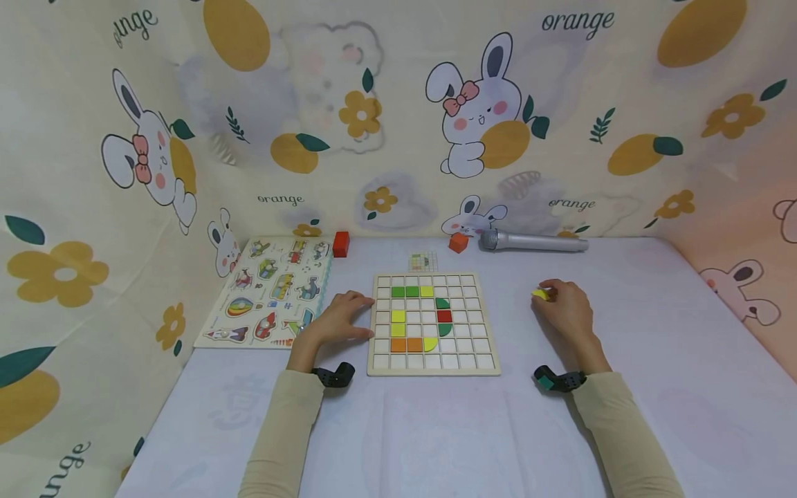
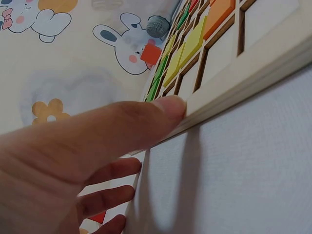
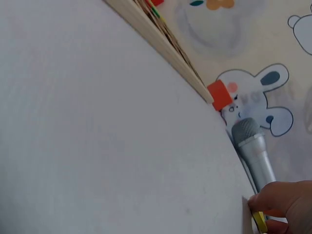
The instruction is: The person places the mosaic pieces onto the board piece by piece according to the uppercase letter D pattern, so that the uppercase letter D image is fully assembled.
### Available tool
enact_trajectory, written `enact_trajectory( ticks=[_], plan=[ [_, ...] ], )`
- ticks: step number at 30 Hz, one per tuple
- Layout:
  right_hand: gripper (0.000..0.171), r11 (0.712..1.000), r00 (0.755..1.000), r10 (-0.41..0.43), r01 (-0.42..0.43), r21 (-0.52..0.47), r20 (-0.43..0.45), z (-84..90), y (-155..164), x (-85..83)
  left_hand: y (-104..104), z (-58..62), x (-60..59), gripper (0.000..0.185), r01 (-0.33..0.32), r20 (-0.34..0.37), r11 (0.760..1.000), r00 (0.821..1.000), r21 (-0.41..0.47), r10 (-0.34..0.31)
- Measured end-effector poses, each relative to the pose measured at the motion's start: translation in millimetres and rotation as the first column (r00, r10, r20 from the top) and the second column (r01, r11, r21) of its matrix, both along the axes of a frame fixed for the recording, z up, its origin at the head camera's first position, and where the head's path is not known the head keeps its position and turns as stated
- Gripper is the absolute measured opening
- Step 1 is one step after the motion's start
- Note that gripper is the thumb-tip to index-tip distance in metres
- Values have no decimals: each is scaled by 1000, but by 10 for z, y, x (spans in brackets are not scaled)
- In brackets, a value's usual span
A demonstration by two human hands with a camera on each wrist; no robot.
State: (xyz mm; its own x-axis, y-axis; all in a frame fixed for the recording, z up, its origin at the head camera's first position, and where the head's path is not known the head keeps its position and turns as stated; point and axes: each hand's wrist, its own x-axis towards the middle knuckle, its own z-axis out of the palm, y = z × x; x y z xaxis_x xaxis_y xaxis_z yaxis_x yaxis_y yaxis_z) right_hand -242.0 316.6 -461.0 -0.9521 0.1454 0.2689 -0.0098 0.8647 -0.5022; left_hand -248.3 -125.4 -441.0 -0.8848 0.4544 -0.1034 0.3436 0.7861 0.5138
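Right hand [image 1: 563,308] pinches a yellow piece [image 1: 540,294] on the worktop [image 1: 623,387], well to the right of the grid board [image 1: 434,324]. Left hand [image 1: 339,319] lies open, fingertips [image 2: 170,105] pressed against the board's left edge. Steadying the board this way should keep placed tiles from shifting. How the yellow piece points and where its long axis runs cannot be told; fingers hide most of it.

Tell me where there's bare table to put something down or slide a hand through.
Bare cloth lies in front of the grid board, between the sleeves, and between the board and the right hand, which pinches a yellow piece. It's crowded where the left hand sits between the board and the vehicle puzzle.
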Motion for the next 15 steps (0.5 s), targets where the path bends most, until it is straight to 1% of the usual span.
enact_trajectory(
  ticks=[4,7,11,15],
  plan=[
    [33,999,1000,24,-24,-44,6,31,-76,-6,2,2,1,66,-6,3,1000,1000,3,6],
    [34,995,998,60,-59,-79,12,51,-162,-25,6,8,5,66,-11,6,1000,1000,4,11],
    [33,983,987,156,-153,-105,28,68,-305,-63,7,5,8,66,-13,4,1000,1000,2,13],
    [32,962,966,256,-251,-111,41,82,-468,-110,2,-13,4,66,-11,-1,1000,1000,0,11]
  ],
)
